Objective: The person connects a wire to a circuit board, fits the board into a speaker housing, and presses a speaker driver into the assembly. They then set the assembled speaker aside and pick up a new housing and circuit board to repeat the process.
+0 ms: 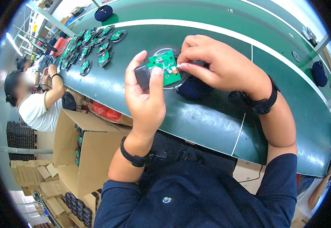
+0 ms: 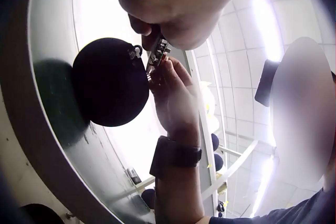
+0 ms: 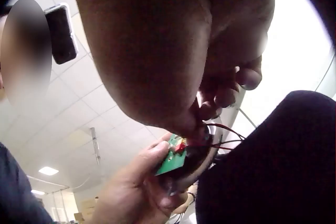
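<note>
My left hand [image 1: 145, 104] grips a green circuit board [image 1: 164, 60], its thumb over the face and a black block [image 1: 142, 77] at the board's left side. Behind the board shows a round, shiny dark base [image 1: 172, 87]. With thumb and forefinger, my right hand [image 1: 218, 62] pinches a small wire plug at the board's right edge, against a white connector [image 1: 174, 70]. Thin red and dark wires [image 3: 226, 126] run from those fingertips toward a dark blue rounded body [image 1: 194, 88] on the table. That body looms large and round in the left wrist view [image 2: 110, 85].
Many similar boards on round bases [image 1: 85, 47] lie heaped at the table's far left. An open cardboard box [image 1: 97, 159] stands left of my body, with boards inside. Another person [image 1: 40, 102] works farther along. Dark blue round bodies [image 1: 103, 13] sit along the green table [image 1: 207, 121].
</note>
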A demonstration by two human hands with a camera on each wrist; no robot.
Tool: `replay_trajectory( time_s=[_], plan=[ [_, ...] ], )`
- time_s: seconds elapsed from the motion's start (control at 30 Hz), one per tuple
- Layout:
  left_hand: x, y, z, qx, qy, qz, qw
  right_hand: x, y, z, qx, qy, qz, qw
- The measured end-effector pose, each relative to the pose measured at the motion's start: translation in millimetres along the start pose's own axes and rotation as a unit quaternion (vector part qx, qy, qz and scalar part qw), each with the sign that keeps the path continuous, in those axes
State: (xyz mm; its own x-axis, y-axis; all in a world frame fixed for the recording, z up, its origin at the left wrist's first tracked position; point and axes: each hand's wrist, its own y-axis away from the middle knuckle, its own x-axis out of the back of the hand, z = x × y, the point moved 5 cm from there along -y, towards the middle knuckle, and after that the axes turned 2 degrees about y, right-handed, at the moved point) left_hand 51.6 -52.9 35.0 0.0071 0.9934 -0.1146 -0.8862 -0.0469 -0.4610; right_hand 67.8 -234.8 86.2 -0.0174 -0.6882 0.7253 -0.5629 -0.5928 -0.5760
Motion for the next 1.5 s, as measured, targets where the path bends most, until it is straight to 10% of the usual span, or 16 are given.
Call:
replay_trajectory(
  time_s=[0.7, 1.5],
  plan=[
    [-7, -6, 0, -0.009, 0.003, -0.064, 0.998, 2, 7, 20, -0.289, -0.171, -0.128, 0.933],
    [-6, -9, -4, 0.013, -0.002, -0.103, 0.995, -3, 14, 31, -0.299, -0.232, -0.087, 0.921]
  ],
)
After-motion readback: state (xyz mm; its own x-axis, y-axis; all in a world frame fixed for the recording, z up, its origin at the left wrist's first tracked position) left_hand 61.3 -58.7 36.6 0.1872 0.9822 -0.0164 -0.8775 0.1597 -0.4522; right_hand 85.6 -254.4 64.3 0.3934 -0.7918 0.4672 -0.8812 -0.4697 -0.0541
